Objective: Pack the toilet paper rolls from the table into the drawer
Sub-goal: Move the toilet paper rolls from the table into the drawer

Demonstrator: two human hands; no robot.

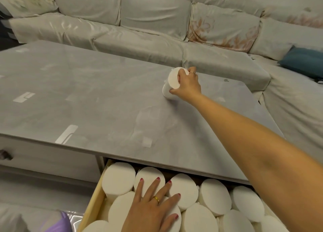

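One white toilet paper roll [172,80] stands tilted on the grey table [83,95], far across near its back edge. My right hand [187,85] reaches out and grips it from the right, fingers over its top end. Below the table's front edge the drawer [93,199] is pulled out and packed with several upright white rolls [214,195]. My left hand [154,202] lies flat with fingers spread on top of the rolls in the drawer's left part, holding nothing.
A light covered sofa [139,38] runs behind the table and round to the right, with a floral cushion [223,27] and a blue cushion [304,61]. A shut drawer front with a knob [6,155] is at left. Something purple [59,223] lies at the lower left.
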